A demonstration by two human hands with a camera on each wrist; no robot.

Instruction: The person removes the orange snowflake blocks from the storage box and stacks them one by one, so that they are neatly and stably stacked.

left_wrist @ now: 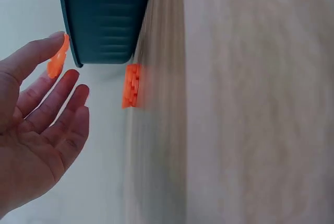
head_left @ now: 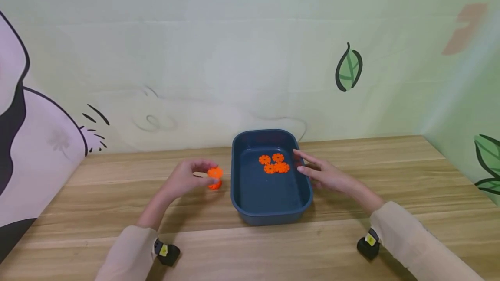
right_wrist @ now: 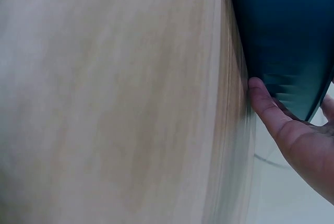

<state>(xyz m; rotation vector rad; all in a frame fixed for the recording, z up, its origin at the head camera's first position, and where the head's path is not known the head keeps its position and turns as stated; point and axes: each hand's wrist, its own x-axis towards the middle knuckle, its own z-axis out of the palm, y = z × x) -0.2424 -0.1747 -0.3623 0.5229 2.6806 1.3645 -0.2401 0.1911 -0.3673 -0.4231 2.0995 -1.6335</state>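
Note:
My left hand (head_left: 186, 179) is left of a dark blue plastic bin (head_left: 273, 218). Between thumb and fingertips it pinches an orange flower-shaped disc (head_left: 215, 172), seen edge-on in the left wrist view, with the other fingers spread loosely. Directly below, a short stack of orange discs (left_wrist: 131, 85) sits on the table beside the bin, partly hidden from the head view. Several more orange discs (head_left: 270, 168) lie on the bin's floor. At the bin's right side, my right hand (head_left: 326, 174) reaches fingertips over the rim, while one straight finger (right_wrist: 269, 110) rests along the outer wall.
The bin stands on a wood-grain table (head_left: 250, 250) toward its back edge. Behind rises a pale green wall covering (head_left: 218, 68) with printed leaves and cartoon shapes. Black wrist cameras (head_left: 167, 253) hang beneath both sleeves.

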